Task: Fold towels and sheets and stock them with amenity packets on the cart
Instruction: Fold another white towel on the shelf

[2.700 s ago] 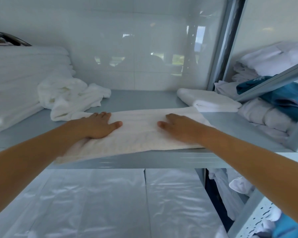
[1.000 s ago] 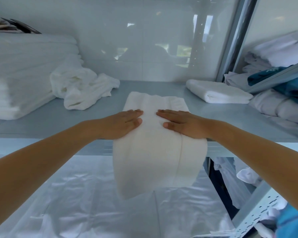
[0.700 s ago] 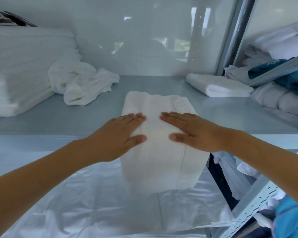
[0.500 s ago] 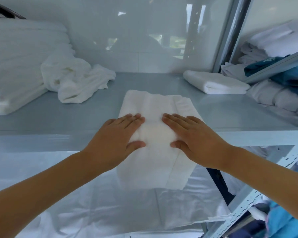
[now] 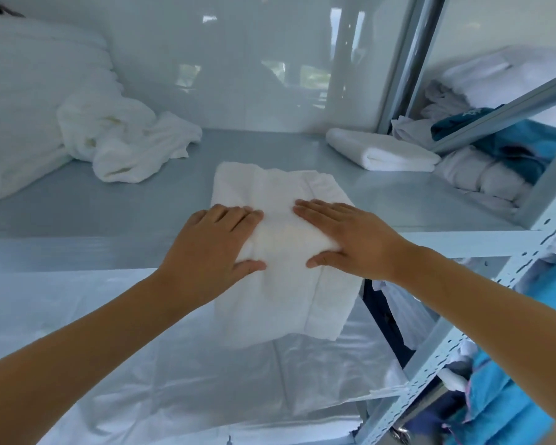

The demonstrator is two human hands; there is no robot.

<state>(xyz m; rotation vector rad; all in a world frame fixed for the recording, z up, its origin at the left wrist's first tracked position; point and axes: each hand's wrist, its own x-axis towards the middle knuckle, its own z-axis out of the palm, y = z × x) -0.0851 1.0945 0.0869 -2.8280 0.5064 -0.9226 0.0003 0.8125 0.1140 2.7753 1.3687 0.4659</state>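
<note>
The towel (image 5: 280, 245) under my hands is plain white, no stripe or print, with only a faint woven border near its right edge. It lies on a pale grey-blue shelf (image 5: 109, 216). The crumpled towel (image 5: 122, 139) at the back left is white with a slightly creamy tinge in its folds, and the tall stack (image 5: 23, 101) beside it is white too. The folded towel (image 5: 379, 150) at the back right is clean white. On the rack (image 5: 546, 184) to the right, white bundles (image 5: 482, 175) sit with teal and bright blue cloth (image 5: 527, 146). The plastic sheet (image 5: 174, 364) below is shiny silver-white. The wall (image 5: 238, 59) is glossy white.
</note>
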